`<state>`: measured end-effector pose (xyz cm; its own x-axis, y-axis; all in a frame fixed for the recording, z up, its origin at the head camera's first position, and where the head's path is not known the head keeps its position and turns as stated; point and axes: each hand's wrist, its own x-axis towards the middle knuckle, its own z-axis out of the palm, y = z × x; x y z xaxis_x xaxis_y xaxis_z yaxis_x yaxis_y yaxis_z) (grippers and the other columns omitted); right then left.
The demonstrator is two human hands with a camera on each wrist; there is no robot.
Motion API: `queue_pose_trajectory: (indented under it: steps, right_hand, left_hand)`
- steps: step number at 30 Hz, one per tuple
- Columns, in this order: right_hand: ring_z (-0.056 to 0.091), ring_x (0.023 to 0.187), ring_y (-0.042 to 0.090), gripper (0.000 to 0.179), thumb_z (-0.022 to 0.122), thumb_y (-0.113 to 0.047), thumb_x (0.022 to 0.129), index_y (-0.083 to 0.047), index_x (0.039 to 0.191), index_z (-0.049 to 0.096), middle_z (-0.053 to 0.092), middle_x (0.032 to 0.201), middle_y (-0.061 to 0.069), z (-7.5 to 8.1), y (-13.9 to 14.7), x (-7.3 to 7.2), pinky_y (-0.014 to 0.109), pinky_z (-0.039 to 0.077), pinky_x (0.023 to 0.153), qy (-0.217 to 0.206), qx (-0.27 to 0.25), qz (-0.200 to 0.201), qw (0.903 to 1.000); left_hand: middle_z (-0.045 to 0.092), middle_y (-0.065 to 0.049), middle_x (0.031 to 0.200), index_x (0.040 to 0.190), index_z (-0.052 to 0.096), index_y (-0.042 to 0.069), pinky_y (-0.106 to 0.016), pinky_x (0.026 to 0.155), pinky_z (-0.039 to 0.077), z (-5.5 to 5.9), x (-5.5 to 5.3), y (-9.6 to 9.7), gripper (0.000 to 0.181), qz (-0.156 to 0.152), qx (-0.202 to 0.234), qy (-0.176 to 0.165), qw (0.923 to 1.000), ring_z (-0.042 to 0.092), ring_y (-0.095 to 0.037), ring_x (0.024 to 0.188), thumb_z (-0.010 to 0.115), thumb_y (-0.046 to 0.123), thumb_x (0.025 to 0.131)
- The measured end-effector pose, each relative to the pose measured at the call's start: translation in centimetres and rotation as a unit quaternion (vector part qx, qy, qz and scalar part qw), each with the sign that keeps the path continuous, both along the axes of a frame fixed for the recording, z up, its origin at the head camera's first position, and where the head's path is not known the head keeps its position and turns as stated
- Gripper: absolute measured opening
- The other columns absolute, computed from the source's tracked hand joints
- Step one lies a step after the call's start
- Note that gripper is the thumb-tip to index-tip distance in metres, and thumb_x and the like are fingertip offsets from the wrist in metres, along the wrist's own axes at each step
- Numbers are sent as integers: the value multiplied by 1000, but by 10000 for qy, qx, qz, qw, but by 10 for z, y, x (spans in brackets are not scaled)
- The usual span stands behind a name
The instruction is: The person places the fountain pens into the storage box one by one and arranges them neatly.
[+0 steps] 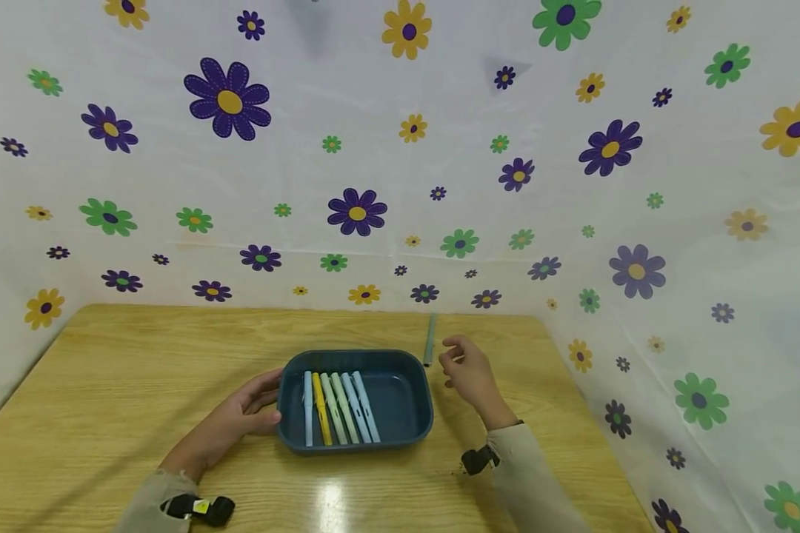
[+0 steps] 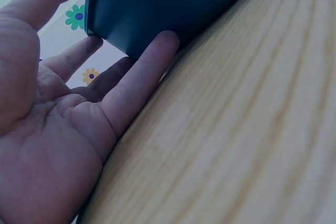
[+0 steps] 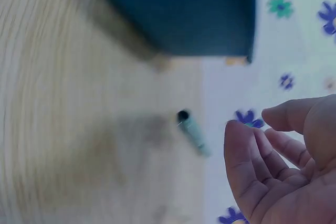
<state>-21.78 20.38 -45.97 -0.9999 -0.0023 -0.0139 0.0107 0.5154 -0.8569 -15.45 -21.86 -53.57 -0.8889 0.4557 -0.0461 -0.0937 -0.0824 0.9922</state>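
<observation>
A dark blue rectangular box [image 1: 407, 437] stands on the table with several capped pens lying side by side in its left part: light blue, yellow and pale green. My left hand [image 1: 240, 414] rests at the box's left end; in the left wrist view its fairly straight fingers [image 2: 139, 80] touch the outer wall. Beyond the box's right back corner lies a grey-green pen [image 1: 430, 340], its dark hollow end toward me. Just right of that pen hovers my right hand [image 1: 470, 374], fingers loosely bent, thumb and fingertips apart, holding nothing.
The wooden table [image 1: 173, 348] runs back to a white flower-printed cloth [image 1: 293, 163] hung behind it and along both sides. Each sleeve carries a black strapped wrist camera, one at the left wrist [image 1: 196, 508] and one at the right [image 1: 478, 460].
</observation>
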Motion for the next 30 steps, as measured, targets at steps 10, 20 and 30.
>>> queue_pose_trajectory:
  steps: [10,20,30]
  right_hand:
    - [67,78,25,34,65,-13,101,-1,132,59,64,108,17,-23,7,-28,37,59,67,-475,551,-147,9972]
    - [62,69,21,41,67,-24,101,-1,134,56,68,108,16,-18,-15,-46,36,55,67,-587,1180,57,9913]
    - [66,83,24,31,67,-14,99,-2,127,60,69,105,14,-28,-23,-50,39,55,74,-548,1660,-74,9846]
  left_hand:
    - [29,-15,165,164,27,18,-32,103,52,-1,0,1,74,101,-146,-12,9998,45,-18,142,65,8,101]
    - [28,-19,165,164,26,16,-35,101,53,-3,-1,-2,72,25,-103,95,9999,43,-21,143,62,7,102]
    - [29,-19,165,164,27,15,-34,102,53,-4,-1,-1,73,-3,-47,82,10000,38,-34,147,63,7,102]
